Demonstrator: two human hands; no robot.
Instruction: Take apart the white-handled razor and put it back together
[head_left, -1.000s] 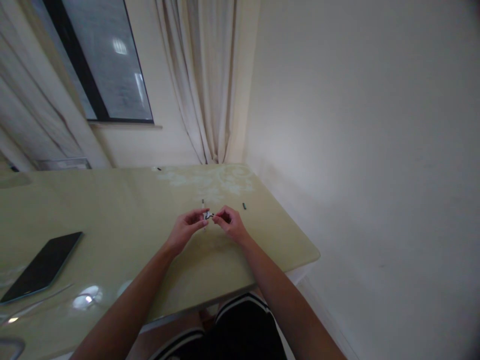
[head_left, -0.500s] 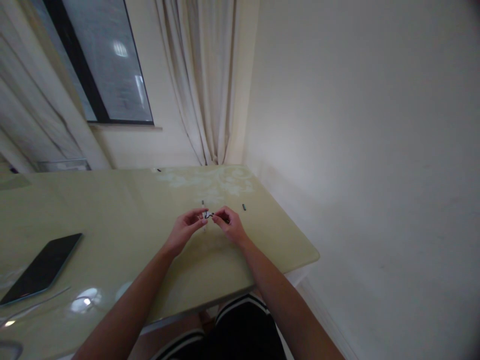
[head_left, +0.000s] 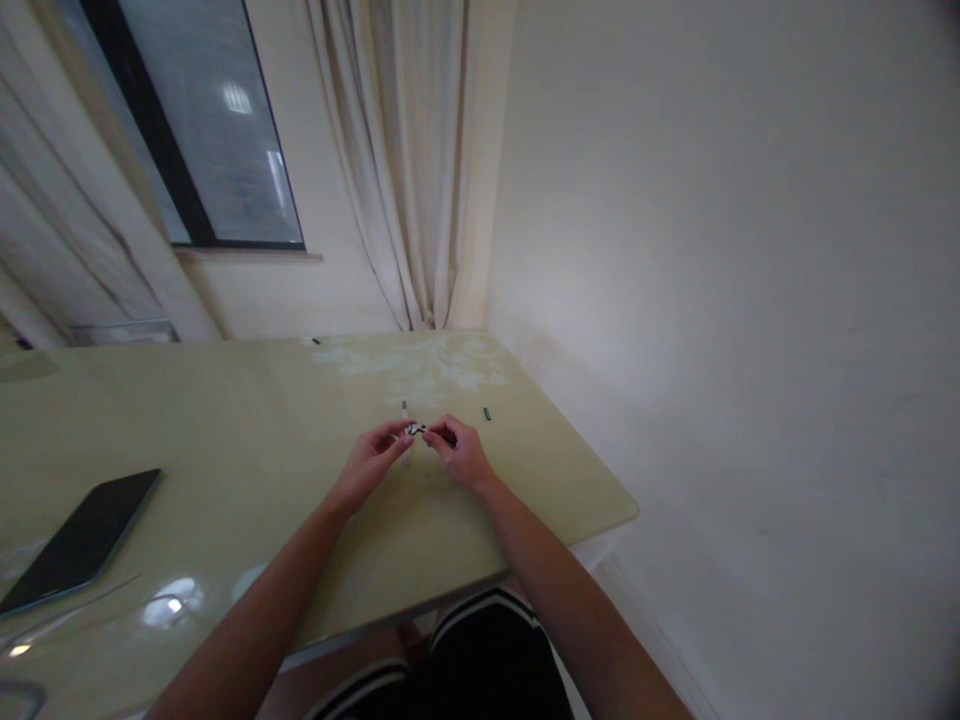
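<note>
Over the right part of the table, my left hand [head_left: 373, 458] and my right hand [head_left: 457, 450] are close together. Between their fingertips is a small black-and-white piece [head_left: 417, 429], too small to name. My left thumb and fingers pinch its left end; my right thumb and forefinger pinch its right end. Behind my left fingertips a thin pale stick with a grey tip [head_left: 404, 406] shows, partly hidden by the hand; whether it lies on the table I cannot tell. To the right of my right hand lies a small dark green-black piece [head_left: 487, 413].
The glossy pale green table [head_left: 570, 480] ends at a wall on the right. A dark tablet [head_left: 82, 540] lies at the left, with a thin cable [head_left: 90, 600] near it. A tiny black piece [head_left: 316, 341] lies at the far edge, below a curtain [head_left: 420, 180].
Both hands hold nearly the same place. The small black-and-white piece between the fingertips looks slightly turned, lying flatter now. The view has shifted very slightly.
</note>
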